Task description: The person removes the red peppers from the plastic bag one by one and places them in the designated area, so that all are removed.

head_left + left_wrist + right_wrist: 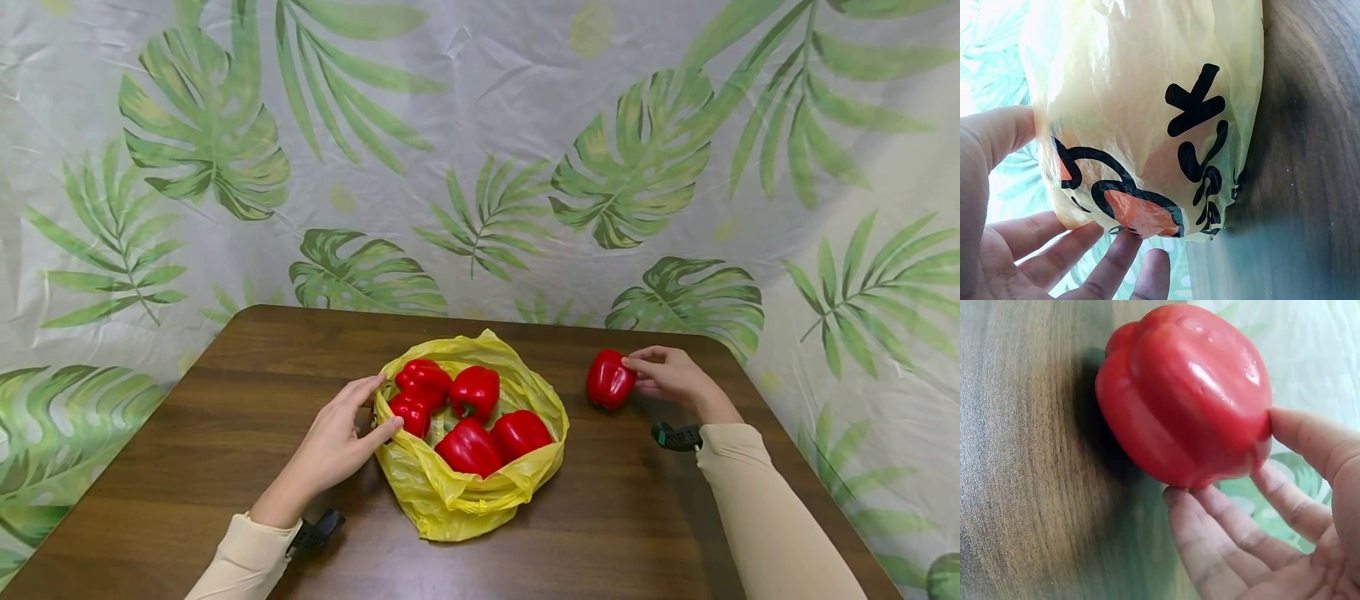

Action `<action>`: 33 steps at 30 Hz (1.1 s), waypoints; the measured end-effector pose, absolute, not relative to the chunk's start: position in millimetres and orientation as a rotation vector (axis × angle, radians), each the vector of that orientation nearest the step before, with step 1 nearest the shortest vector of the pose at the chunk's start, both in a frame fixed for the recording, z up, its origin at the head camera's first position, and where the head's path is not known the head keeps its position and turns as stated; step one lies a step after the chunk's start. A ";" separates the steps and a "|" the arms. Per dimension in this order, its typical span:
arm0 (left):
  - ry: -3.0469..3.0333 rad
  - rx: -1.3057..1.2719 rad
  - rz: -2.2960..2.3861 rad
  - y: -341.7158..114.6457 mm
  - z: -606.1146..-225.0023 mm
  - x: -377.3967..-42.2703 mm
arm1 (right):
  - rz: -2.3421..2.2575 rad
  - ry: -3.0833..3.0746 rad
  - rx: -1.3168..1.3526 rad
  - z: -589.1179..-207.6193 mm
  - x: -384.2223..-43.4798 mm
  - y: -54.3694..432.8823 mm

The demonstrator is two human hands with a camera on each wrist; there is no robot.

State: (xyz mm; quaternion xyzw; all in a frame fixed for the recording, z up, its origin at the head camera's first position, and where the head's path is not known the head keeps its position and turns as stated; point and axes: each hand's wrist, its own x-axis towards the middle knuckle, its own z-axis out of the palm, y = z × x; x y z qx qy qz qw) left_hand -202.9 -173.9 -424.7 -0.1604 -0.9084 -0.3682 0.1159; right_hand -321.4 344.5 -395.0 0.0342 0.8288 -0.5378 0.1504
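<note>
A yellow plastic bag (465,508) stands with its mouth spread wide, several red bell peppers (475,392) inside. My left hand (333,437) touches the bag's left rim, thumb and fingers spread along it. In the left wrist view the fingertips (1124,240) rest against the printed bag side (1141,119). Off to the right, my right hand (671,375) holds another red bell pepper (609,380) between thumb and fingers. The right wrist view shows that pepper (1185,394) close up, the fingers at one end of it; whether it touches the table is hard to tell.
The brown wooden table (225,417) reaches back to a hanging leaf-print cloth (487,108). Black straps (678,437) sit at both wrists, beside the beige sleeves (757,500). Bare tabletop lies between the bag and the pepper at right.
</note>
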 end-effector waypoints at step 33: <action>-2.672 -0.462 -1.072 -172.7 -422.3 -201.9 | -1.300 2.622 -0.078 -392.8 -324.8 335.5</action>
